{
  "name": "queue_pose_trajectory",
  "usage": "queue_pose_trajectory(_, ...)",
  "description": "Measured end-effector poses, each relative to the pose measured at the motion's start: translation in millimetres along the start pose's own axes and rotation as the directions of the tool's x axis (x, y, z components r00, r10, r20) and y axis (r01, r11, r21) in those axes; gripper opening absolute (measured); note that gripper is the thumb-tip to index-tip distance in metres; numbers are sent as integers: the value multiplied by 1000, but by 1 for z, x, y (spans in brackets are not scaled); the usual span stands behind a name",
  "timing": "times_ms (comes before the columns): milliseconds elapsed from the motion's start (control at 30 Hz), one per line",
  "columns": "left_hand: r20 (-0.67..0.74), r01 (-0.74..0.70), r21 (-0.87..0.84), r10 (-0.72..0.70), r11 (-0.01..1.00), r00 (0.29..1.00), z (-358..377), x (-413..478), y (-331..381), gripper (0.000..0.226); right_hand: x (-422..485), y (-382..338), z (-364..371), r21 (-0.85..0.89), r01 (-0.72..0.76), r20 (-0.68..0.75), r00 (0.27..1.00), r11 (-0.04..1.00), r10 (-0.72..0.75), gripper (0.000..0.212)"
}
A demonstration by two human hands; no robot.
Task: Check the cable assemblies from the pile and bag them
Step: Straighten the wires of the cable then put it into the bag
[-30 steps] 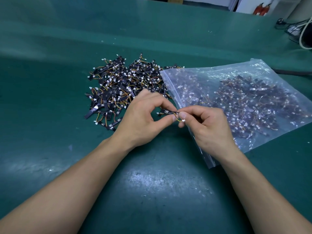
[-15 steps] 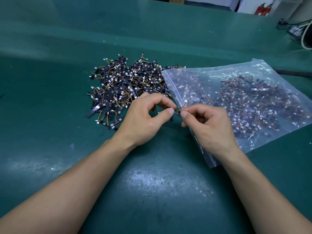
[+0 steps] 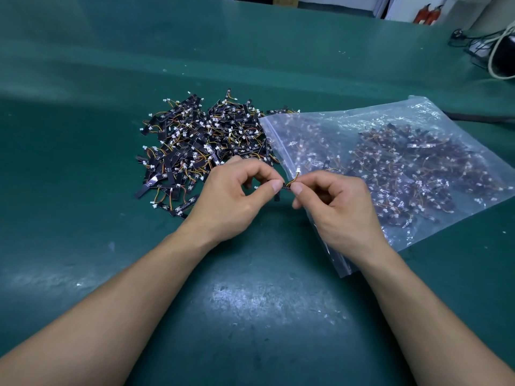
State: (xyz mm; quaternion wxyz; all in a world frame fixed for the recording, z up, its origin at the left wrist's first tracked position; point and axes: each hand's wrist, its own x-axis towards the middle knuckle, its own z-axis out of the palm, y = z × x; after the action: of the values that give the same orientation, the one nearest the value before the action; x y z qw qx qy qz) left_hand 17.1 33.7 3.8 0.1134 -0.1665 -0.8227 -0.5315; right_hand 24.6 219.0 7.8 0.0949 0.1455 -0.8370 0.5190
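Note:
A pile of small cable assemblies [image 3: 200,146], black strips with orange-yellow wires and white plugs, lies on the green mat behind my left hand. A clear zip bag [image 3: 390,168] holding many more of them lies to the right, its mouth facing the pile. Between thumb and forefinger, my left hand [image 3: 234,201] pinches one end of a single cable assembly [image 3: 288,184]. My right hand [image 3: 337,207] pinches its other end, with the wires and white plug sticking up beside the bag's mouth.
The green work mat [image 3: 250,316] stretches all around, worn and shiny near me. Cables and a dark device [image 3: 498,51] sit at the far right. Red objects [image 3: 426,13] stand beyond the table's back edge.
Both hands have stayed together on the one assembly, turning it slightly; its white plug now points up by the bag's mouth. Pile and bag have not moved.

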Motion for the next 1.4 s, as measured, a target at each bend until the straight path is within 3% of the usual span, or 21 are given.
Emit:
queue_pose_trajectory(433, -35, -8, -1, 8, 1000, 999, 2, 0, -1, 13, -1, 0, -1, 61, -44, 2, 999, 997, 44, 9)
queue_pose_trajectory(700, 0, -3, -22, 3, 1000, 1000, 3, 0, -1, 6, 0, 0, -1, 3, 2, -16, 1000, 1000, -2, 15)
queue_pose_trajectory(967, -36, -27, -17, 26, 999, 999, 2, 1, -1, 15, 0, 2, -1, 72, -54, -6, 998, 996, 55, 10)
queue_pose_trajectory(1400, -8, 10, -41, -10, 999, 1000, 0, 0, -2, 7, -1, 0, -2, 3, -3, -29, 1000, 1000, 3, 15)
